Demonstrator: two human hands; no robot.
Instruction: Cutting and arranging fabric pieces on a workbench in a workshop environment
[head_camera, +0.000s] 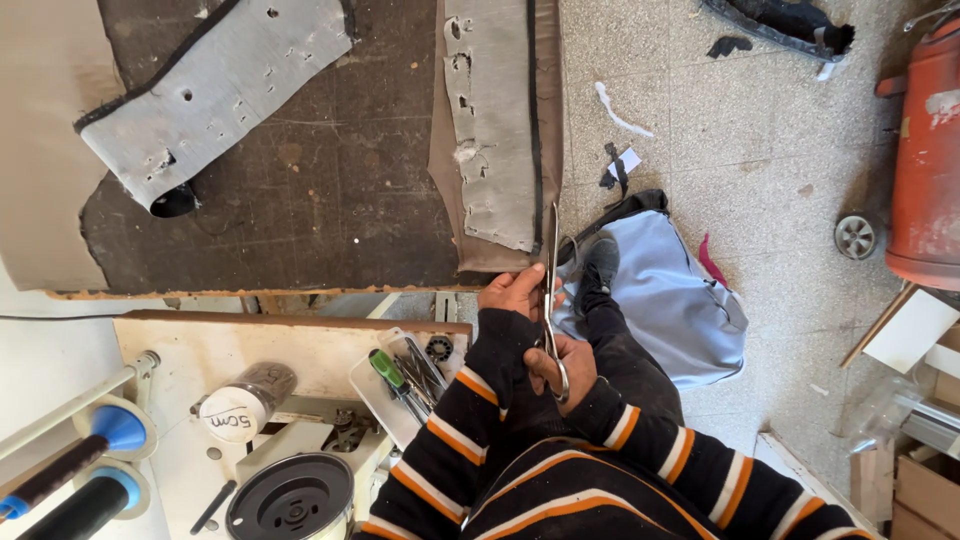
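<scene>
Striped sleeves (600, 470), black with orange and white bands, fill the bottom of my view and run off the lower edge. Ahead of them I see my right hand (562, 365) closed through the handles of the scissors (552, 290); the finger loops are mostly buried in the fist, so I cannot make out how far the blades stand apart. They point up toward the bench (300, 200) and reach the near edge of the brown strip (497, 140). My left hand (513, 292) is closed on that same near edge, just beside the blades, pinching the material; its fingertips are hidden under the strip.

On the brown strip lies a grey, torn liner (490, 120) with a black seam running along its right side. This strip hangs at the bench's right edge, and its top is cut off by the frame. Near the bench's left side a second grey piece (215, 90), punched with holes, curls over at its lower end.

Below the bench's near edge, a sewing table holds a tray (405, 375) of tools, including a green-handled one. A grey bag (665, 300) sits on the floor to the right, partly behind my arm.
</scene>
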